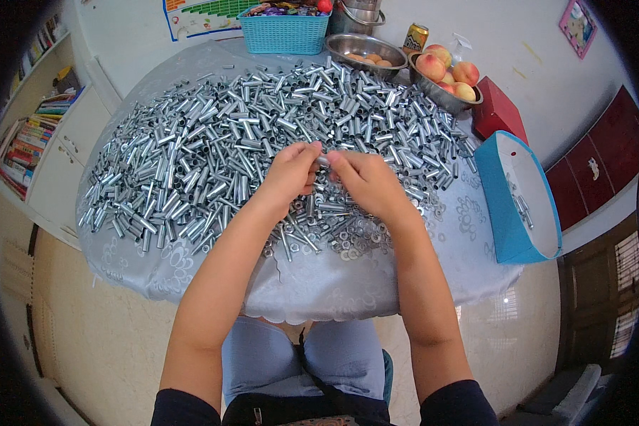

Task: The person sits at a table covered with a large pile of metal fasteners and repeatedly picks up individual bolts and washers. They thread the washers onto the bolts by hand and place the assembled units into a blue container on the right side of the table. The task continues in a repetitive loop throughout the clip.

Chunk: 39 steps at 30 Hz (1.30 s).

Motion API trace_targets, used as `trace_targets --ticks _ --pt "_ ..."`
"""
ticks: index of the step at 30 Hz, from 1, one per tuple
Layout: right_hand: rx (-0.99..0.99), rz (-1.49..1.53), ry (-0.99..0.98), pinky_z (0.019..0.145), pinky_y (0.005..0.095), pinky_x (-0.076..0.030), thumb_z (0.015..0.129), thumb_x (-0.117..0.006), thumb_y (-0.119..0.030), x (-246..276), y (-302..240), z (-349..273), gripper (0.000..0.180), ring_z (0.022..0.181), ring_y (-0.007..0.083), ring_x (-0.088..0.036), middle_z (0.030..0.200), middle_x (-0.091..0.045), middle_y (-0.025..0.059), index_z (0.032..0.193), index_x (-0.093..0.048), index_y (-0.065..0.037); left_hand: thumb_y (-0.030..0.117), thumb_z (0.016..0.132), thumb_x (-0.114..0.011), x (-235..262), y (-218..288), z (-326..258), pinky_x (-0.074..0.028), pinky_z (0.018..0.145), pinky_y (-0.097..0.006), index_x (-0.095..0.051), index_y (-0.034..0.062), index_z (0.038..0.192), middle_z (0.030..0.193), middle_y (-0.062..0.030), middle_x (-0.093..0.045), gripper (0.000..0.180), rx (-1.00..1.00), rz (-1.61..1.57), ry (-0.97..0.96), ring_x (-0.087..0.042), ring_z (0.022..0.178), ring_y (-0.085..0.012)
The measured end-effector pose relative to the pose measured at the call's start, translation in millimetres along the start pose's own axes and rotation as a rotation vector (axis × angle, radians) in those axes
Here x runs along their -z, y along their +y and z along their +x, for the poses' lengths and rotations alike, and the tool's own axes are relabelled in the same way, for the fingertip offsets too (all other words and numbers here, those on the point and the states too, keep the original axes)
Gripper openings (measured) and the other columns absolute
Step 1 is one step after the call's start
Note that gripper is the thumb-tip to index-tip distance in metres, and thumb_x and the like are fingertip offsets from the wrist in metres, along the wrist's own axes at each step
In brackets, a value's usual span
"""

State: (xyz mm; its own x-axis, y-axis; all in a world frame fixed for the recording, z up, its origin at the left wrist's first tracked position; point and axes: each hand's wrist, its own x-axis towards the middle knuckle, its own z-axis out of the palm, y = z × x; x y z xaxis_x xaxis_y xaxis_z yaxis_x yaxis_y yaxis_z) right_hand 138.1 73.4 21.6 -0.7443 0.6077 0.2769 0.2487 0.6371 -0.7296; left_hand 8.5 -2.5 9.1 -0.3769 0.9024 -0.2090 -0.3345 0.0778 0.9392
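My left hand (290,174) and my right hand (370,183) meet over the pile, both closed in a pinch. Between the fingertips is a short shiny metal sleeve (323,160), gripped from both ends and partly hidden by the fingers. Beneath and beyond them spreads a wide heap of silver metal sleeves (213,142). Loose bolts (299,240) lie below my left wrist. Washers and nuts (353,243) are scattered beside my right forearm, toward the near edge of the table.
A patterned silvery cloth (319,287) covers the table. At the right stands a blue open box (504,206) with a few metal parts inside. Behind are a red box (500,110), a bowl of peaches (458,105), a bowl of eggs (341,44), a can (414,37) and a blue basket (284,37).
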Motion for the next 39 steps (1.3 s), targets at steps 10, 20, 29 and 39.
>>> trace_targets --ticks 10,20,29,39 --pt "0.079 -0.040 0.064 0.056 0.0355 -0.042 0.084 -0.050 -0.030 -4 -1 -1 0.032 0.059 0.0295 -0.055 0.061 -0.056 0.0125 0.073 -0.056 -0.001 0.027 0.089 -0.044 1 -7 3 -0.027 0.044 -0.019 -0.048 0.0087 0.084 0.062 0.0054 -0.036 0.020 -0.087 -0.029 0.058 -0.031 0.050 -0.0038" --pt "0.190 -0.160 0.095 0.053 0.0377 -0.041 0.082 -0.052 -0.035 -4 -1 -1 0.035 0.055 0.0305 -0.054 0.058 -0.055 0.0124 0.068 -0.059 -0.004 0.026 0.090 -0.042 0 -12 5 -0.029 0.046 -0.019 -0.048 0.0092 0.086 0.064 0.0045 -0.040 0.019 -0.110 0.093 0.105 -0.034 0.053 -0.0040" --pt "0.125 -0.157 0.034 0.051 0.0376 -0.041 0.080 -0.054 -0.037 -2 3 0 0.037 0.055 0.0299 -0.054 0.058 -0.056 0.0120 0.065 -0.059 -0.004 0.024 0.090 -0.040 -2 -8 1 -0.028 0.045 -0.019 -0.048 0.0090 0.086 0.064 0.0043 -0.041 0.017 -0.107 0.018 0.064 -0.032 0.051 -0.0038" --pt "0.091 -0.206 0.011 0.052 0.0374 -0.041 0.081 -0.053 -0.035 -1 3 -1 0.038 0.053 0.0305 -0.053 0.055 -0.054 0.0133 0.063 -0.058 -0.002 0.025 0.090 -0.041 0 -10 4 -0.027 0.044 -0.019 -0.048 0.0089 0.085 0.062 0.0050 -0.040 0.018 -0.117 0.062 0.036 -0.032 0.049 -0.0035"
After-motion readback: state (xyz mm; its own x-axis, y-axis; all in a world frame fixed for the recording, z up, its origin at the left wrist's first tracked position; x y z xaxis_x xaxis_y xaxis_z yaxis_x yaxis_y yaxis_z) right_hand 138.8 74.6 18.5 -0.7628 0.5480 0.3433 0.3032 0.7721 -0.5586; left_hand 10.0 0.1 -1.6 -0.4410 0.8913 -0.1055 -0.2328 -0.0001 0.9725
